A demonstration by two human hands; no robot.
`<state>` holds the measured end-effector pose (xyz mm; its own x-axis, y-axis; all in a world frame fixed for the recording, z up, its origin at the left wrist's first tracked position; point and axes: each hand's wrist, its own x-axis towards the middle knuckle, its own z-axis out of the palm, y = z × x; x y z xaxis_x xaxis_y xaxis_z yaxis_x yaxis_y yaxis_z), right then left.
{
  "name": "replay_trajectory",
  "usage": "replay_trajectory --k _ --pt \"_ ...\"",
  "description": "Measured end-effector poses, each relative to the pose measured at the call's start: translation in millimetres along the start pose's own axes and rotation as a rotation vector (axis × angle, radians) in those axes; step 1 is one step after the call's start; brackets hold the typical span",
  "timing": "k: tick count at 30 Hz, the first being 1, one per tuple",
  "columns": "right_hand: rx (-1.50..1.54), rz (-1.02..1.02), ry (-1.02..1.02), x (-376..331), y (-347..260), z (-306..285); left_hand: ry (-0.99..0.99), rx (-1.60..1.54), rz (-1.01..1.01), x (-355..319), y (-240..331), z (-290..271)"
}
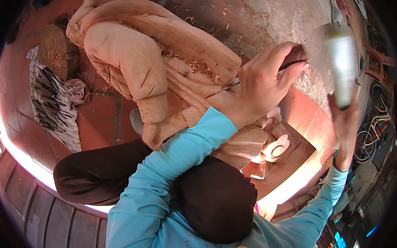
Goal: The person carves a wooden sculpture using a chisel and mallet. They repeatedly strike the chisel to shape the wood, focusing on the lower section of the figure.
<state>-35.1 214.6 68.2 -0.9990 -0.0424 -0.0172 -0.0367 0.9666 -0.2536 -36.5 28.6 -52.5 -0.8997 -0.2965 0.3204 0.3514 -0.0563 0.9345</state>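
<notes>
A large carved wooden figure (126, 56) lies across the floor before me, with rounded, draped forms and a few cut lines. Curled shavings (201, 71) sit in its hollow. My left hand (264, 78) is above the carving, closed round the dark brown handle (295, 56) of what looks like a chisel; its working end is mostly hidden behind my hand and wrist. Off to the right, my right hand (344, 116) grips a pale cylindrical mallet (343, 68), raised and smeared by motion. The mallet is apart from the handle's end.
On the left, a striped cloth (74, 139) bears a row of several carving tools (53, 96). A round wood block (51, 48) with shavings stands behind it. My bent legs in dark trousers (99, 175) flank the carving. A bicycle (369, 137) and a reddish chair (378, 63) are far right.
</notes>
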Motion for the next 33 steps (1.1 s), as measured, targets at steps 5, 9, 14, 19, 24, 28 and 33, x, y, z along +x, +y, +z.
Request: replay_trajectory --k 5,9,14,19,24,28,33 --pt "-0.048 0.170 0.022 -1 15 -9 0.002 0.020 0.037 -2 -3 0" --pt "-0.124 -0.083 -0.060 -9 -4 0 -0.003 0.027 0.011 1 0 -1" --pt "-0.045 -0.026 0.006 -13 -12 2 -0.030 0.043 0.349 0 -2 -13" --pt "0.188 0.182 -0.007 -11 -4 -1 -0.031 0.080 0.157 -3 -1 9" --pt "0.185 0.190 -0.023 -11 -6 -1 -0.038 0.095 0.143 -5 -6 13" --pt "0.187 0.186 -0.040 -11 -6 -1 -0.051 0.123 0.129 -5 -8 13" --pt "0.227 0.222 -0.029 -9 7 -2 -0.077 0.124 0.102 -4 -6 11"
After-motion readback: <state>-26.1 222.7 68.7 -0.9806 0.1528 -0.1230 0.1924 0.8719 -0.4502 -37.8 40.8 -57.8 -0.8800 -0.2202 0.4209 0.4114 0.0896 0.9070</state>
